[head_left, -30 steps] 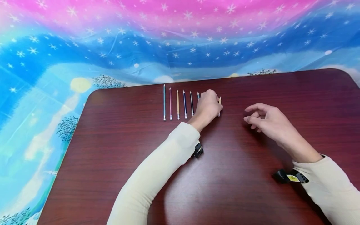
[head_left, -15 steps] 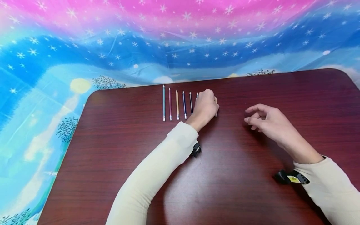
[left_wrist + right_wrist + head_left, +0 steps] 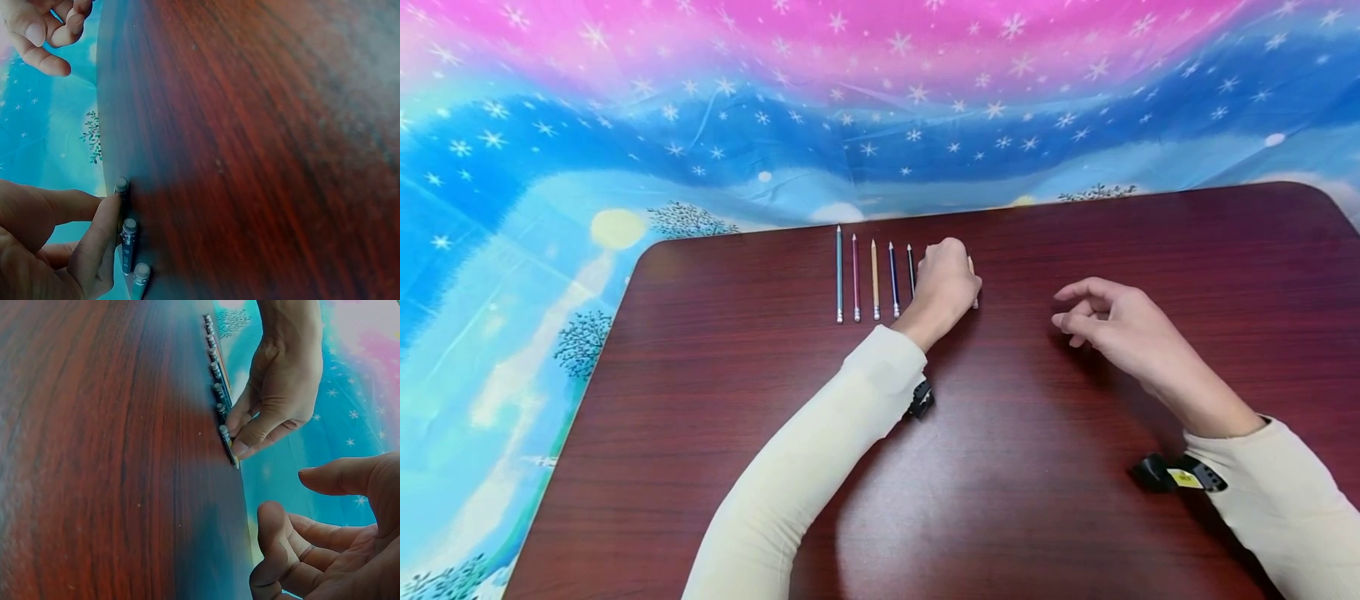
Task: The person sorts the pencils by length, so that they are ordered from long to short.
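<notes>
Near the far edge of the table, my left hand (image 3: 947, 279) pinches a short yellow pencil (image 3: 225, 432) at the right end of a row; its eraser end (image 3: 121, 185) shows in the left wrist view. To its left, pencils lie side by side with erasers toward me: a teal pencil (image 3: 838, 275), a pink pencil (image 3: 856, 279), a yellow pencil (image 3: 874, 281), a blue pencil (image 3: 893, 281) and a black pencil (image 3: 911, 265). My left hand covers others in the head view. My right hand (image 3: 1112, 321) hovers to the right, fingers loosely bent, holding nothing.
The dark red wood-grain table (image 3: 1000, 483) has its far edge just behind the pencil tips. Behind it hangs a pink and blue snowflake cloth (image 3: 880, 108). A black wrist camera (image 3: 1176, 473) sits under my right sleeve.
My left hand has shifted slightly left, bringing the short yellow pencil closer to the row. It now covers the tip of the pencil right of the black one. My right hand stays put.
</notes>
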`<state>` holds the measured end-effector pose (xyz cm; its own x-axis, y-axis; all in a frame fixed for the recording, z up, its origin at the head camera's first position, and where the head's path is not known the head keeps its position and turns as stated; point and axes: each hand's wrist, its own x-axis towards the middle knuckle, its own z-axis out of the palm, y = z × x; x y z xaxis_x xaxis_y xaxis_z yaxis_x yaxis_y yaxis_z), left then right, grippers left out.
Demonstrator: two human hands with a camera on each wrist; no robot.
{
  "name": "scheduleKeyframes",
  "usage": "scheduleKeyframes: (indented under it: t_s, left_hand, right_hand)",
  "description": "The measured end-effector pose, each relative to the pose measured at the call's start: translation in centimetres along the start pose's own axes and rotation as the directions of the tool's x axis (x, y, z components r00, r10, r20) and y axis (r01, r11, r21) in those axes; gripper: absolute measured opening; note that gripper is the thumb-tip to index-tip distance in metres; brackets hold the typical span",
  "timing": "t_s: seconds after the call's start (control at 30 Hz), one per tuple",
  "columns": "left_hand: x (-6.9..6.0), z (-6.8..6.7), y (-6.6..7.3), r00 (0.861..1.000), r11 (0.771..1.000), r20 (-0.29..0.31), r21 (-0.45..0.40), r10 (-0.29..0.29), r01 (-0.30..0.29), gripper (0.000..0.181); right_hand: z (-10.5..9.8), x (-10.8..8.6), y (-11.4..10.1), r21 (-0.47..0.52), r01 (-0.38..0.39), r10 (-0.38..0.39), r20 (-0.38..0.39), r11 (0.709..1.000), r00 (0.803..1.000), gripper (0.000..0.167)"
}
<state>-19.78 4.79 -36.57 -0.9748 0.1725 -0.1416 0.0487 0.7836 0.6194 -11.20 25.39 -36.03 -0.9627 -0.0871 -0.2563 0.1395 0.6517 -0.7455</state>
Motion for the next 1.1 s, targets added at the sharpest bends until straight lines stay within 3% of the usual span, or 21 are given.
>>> scheduleKeyframes:
  t_s: [0.6, 1.1]
  left_hand:
    - [-0.16, -0.12, -0.64, 1.0, 0.997, 0.018, -0.077, -0.009, 0.011, 0.044]
    - [-0.26, -0.17, -0.75, 0.999, 0.996, 0.023, -0.09, -0.024, 0.026, 0.044]
  right_hand:
    - [0.12, 0.0, 0.18, 0.009, -0.008, 0.008, 0.009, 1.0, 1.0, 0.044]
    - [0.11, -0.11, 0.46, 0.009, -0.009, 0.009, 0.007, 1.0, 1.0, 0.043]
